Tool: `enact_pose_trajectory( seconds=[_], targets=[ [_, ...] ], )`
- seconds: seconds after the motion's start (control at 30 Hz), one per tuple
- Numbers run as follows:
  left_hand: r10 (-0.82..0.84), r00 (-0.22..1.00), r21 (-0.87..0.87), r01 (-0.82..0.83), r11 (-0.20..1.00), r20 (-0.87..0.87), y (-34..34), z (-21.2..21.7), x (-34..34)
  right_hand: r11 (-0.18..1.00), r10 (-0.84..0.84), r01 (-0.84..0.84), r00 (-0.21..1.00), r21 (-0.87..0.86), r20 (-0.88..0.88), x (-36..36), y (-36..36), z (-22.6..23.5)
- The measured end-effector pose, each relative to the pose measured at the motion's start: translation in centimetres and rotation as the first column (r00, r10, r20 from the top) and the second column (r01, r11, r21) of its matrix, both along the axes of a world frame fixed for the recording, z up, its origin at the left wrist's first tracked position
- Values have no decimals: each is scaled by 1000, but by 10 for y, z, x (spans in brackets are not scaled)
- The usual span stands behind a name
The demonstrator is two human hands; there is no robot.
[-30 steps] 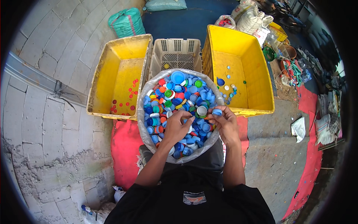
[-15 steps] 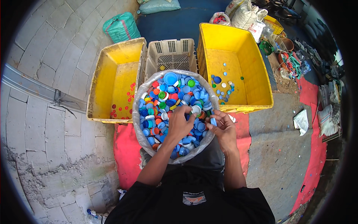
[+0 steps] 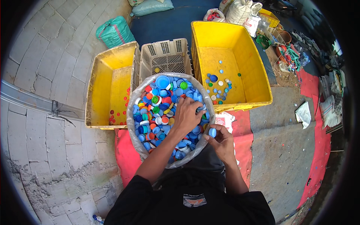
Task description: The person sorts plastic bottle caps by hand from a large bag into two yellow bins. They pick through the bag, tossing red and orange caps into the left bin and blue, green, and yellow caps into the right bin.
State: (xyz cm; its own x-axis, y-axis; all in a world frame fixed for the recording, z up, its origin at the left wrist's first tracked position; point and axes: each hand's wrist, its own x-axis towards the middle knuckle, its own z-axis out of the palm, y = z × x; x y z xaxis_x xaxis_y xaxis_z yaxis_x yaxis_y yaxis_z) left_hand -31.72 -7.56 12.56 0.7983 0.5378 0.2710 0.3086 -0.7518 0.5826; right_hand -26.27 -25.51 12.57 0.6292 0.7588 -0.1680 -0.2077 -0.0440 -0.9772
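A round sack [image 3: 132, 140] with a pale rolled plastic rim stands before me, full of bottle caps [image 3: 152, 129], mostly blue, with green, red, orange, yellow and white ones among them. My left hand [image 3: 187, 116] reaches over the right part of the pile, its fingers curled down at the caps; whatever they grip is hidden. Just outside the sack's right rim, my right hand [image 3: 224, 144] pinches a light blue bottle cap [image 3: 212, 132] between thumb and fingers.
Beyond the sack stand a yellow bin [image 3: 108, 78] with red caps at left, a grey perforated crate [image 3: 165, 47] holding a yellow cap, and a larger yellow bin [image 3: 243, 41] with blue, white and green caps at right. A block wall [image 3: 48, 142] rises at left.
My left hand has moved up and right over the pile; the white cap at its fingertips is no longer visible. My right hand has lowered slightly, still pinching the light blue cap, now turned flatter.
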Motion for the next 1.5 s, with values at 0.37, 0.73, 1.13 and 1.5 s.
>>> enact_pose_trajectory(
  seconds=[0.37,0.73,1.13,1.5],
  targets=[
    [297,918,-649,-60,758,262,6,-3,-31,984,46,16,940,179,-337,29,7,0],
    [487,840,-958,121,261,239,6,15,-78,902,370,21,476,-431,798,75,115,36],
    [496,845,-979,182,87,201,11,11,-67,779,547,88,389,-621,742,65,136,25],
    [262,964,-470,-207,858,54,54,8,-26,979,31,115,731,-168,682,62,77,25]
  ],
)
